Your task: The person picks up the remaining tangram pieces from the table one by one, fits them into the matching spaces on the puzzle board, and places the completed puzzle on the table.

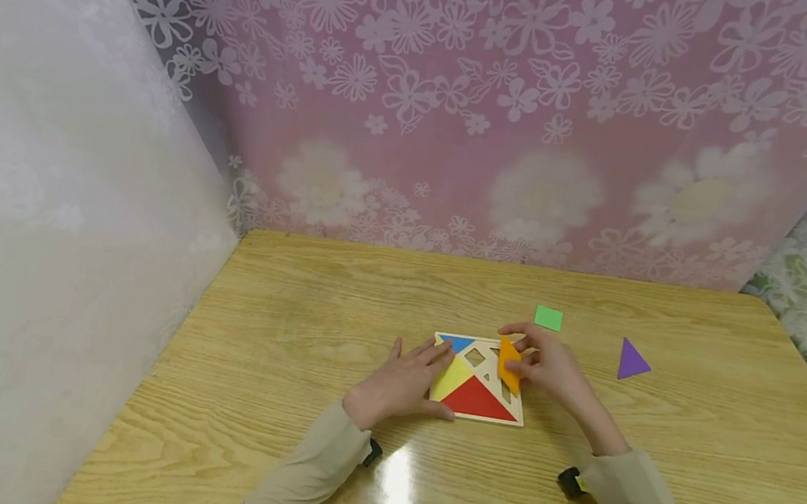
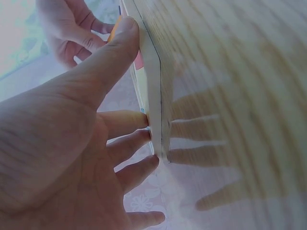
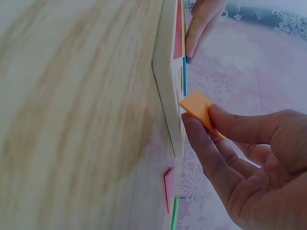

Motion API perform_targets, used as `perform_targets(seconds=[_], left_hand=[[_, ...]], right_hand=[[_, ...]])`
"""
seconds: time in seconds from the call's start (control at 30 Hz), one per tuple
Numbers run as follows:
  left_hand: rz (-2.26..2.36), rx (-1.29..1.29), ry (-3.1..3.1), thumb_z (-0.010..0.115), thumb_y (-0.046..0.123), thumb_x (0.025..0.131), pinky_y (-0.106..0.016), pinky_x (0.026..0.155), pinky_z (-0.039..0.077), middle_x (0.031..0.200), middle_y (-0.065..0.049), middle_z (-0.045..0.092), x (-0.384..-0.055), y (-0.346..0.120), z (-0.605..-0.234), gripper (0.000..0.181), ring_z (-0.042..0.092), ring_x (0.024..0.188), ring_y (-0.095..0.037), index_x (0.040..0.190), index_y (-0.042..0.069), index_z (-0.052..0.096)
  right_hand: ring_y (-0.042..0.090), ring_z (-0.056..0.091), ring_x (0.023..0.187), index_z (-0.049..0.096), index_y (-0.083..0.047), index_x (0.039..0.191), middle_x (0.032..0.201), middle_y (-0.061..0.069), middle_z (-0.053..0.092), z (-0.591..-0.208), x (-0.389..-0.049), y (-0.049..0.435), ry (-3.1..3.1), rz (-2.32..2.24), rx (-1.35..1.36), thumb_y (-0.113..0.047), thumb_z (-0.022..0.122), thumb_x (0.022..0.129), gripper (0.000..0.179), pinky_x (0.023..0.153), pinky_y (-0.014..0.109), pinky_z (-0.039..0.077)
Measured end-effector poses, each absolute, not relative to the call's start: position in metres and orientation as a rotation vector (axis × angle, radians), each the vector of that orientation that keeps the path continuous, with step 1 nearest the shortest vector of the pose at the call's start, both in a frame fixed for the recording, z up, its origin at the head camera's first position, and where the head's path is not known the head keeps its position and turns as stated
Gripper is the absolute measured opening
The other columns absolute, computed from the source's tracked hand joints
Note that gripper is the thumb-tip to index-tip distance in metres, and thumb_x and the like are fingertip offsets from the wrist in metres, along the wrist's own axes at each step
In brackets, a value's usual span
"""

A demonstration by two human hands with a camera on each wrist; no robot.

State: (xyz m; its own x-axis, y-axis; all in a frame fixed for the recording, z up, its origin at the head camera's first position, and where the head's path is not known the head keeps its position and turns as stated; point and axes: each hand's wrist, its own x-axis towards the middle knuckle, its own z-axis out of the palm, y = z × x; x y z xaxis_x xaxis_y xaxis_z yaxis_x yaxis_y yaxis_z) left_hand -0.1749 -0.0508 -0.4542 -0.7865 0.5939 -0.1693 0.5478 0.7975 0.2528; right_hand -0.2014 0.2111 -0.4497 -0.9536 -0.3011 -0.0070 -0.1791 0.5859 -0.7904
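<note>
So the orange piece (image 1: 509, 368) is right of centre in the head view, over the right side of the pale puzzle board (image 1: 516, 408). It's pinched in the right hand (image 1: 548, 366), with that hand coming in from the piece's right. Right wrist view: thumb on the piece's right side, index fingertip at its lower left edge, other fingers curled below. The gap between thumb and index is just the piece itself, so it's a proper fingertip grip. Can't tell if the near corner touches the board or sits just off it.

Left hand (image 1: 403, 380) is flat-ish over the board's left side, fingers straight and spread, thumb by the bottom edge. Not curled around anything. Its fingers cover parts of the yellow piece (image 1: 453, 378) and blue piece (image 1: 458, 344), both in the board, along with the red triangle (image 1: 478, 401) at the bottom.

Orange piece is a slanted four-sider. Long axis in the head view runs steeply from upper left to lower right; in the right wrist view it also goes upper left to lower right, face tilted.

Green piece (image 1: 549, 319) is on the table (image 1: 290, 314) above the right hand, purple triangle (image 1: 634, 361) further right.
</note>
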Motion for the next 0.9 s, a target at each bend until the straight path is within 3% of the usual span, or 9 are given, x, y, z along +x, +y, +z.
perform_targets(seconds=[0.23,0.5,0.9], left_hand=[[0.287,0.882,2.745,0.066,0.061,0.09,-0.064,0.12,0.015,0.169,0.0,0.021,-0.175,-0.0506,-0.4553,0.094,0.015,0.156,-0.023,0.161,0.012,0.029],[0.279,0.888,2.747,0.066,0.062,0.089,-0.065,0.12,0.017,0.169,-0.001,0.02,-0.1747,-0.0505,-0.4543,0.095,0.015,0.156,-0.024,0.161,0.011,0.029],[0.299,0.897,2.735,0.066,0.059,0.09,-0.066,0.119,0.016,0.169,-0.002,0.02,-0.1739,-0.0509,-0.4523,0.094,0.015,0.156,-0.025,0.161,0.01,0.029]], right_hand=[[0.019,0.062,0.068,0.06,0.001,0.129,0.101,0.017,0.061,-0.4523,-0.2003,0.2119,2.617,-1.28,-0.449,0.004,0.075,0.087,0.044,0.057,0.029,0.057],[0.017,0.062,0.075,0.065,0.0,0.124,0.099,0.014,0.065,-0.4534,-0.1993,0.213,2.678,-1.118,-0.545,0.0,0.079,0.084,0.042,0.064,0.027,0.051],[0.012,0.052,0.069,0.068,0.001,0.123,0.094,0.007,0.063,-0.4543,-0.1934,0.2102,2.732,-0.959,-0.605,-0.004,0.081,0.084,0.042,0.059,0.025,0.042]])
